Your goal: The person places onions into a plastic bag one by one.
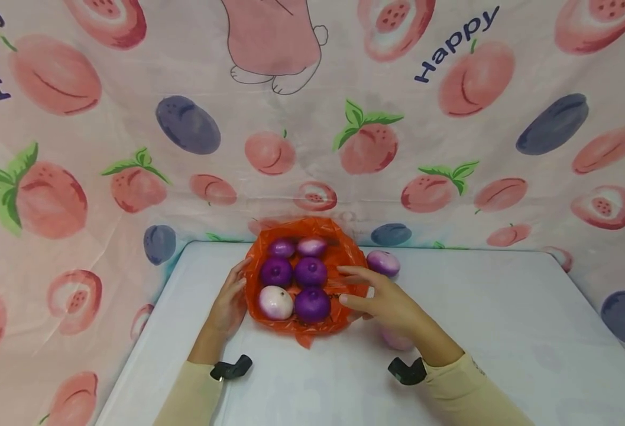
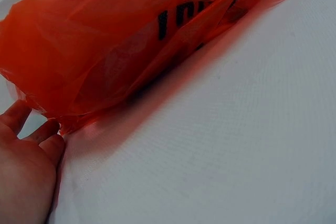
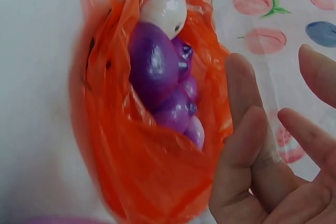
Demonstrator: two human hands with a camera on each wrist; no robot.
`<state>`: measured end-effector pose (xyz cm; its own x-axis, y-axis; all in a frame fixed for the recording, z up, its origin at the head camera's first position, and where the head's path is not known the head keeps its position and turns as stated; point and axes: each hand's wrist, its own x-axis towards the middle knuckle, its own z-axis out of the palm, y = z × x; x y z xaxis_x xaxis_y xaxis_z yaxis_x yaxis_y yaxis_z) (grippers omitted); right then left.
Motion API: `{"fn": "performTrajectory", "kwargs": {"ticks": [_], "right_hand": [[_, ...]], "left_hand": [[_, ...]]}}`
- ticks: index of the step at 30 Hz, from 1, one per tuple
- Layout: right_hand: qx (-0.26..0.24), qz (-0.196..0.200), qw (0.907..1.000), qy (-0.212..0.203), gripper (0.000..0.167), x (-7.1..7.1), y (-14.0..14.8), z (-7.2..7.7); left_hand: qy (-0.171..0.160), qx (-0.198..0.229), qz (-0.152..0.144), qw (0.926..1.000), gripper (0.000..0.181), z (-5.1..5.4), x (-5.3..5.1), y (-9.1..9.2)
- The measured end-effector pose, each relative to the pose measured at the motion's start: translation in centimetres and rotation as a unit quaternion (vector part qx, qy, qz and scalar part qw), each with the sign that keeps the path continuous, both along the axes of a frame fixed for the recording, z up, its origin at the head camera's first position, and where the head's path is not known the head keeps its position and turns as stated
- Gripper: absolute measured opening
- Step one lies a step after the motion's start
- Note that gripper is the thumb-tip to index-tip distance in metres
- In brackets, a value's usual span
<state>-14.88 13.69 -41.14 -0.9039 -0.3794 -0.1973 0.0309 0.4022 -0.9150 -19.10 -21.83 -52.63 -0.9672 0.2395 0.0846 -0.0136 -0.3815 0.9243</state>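
Note:
An orange plastic bag (image 1: 304, 340) with dark lettering lies open-mouthed on the table. Inside sit several glossy, round, onion-like pieces: dark purple ones (image 1: 313, 305) and a whitish one (image 1: 275, 302) with a purple tinge. My left hand (image 1: 229, 305) rests against the bag's left side; in the left wrist view its relaxed fingers (image 2: 44, 132) touch the bag near the tabletop. Over the bag's right part hovers my right hand (image 1: 384, 302), fingers spread and holding nothing. In the right wrist view its fingers (image 3: 244, 85) stand beside the bag's rim.
A pale purple onion-like piece (image 1: 383, 263) lies right of the bag, and another (image 1: 397, 339) is partly hidden under my right wrist. The white table (image 1: 504, 331) meets a fruit-printed cloth (image 1: 291, 118) behind. Dark bands (image 1: 231, 368) sit on both wrists.

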Motion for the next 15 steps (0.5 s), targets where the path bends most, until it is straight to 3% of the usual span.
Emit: {"fn": "performTrajectory", "kwargs": {"ticks": [15], "right_hand": [[-0.04,-0.008,0.9992,-0.004,0.067,0.1,4.7,1.0]], "left_hand": [[-0.001,0.001,-0.001,1.0,0.054,0.1,0.0,0.0]]}}
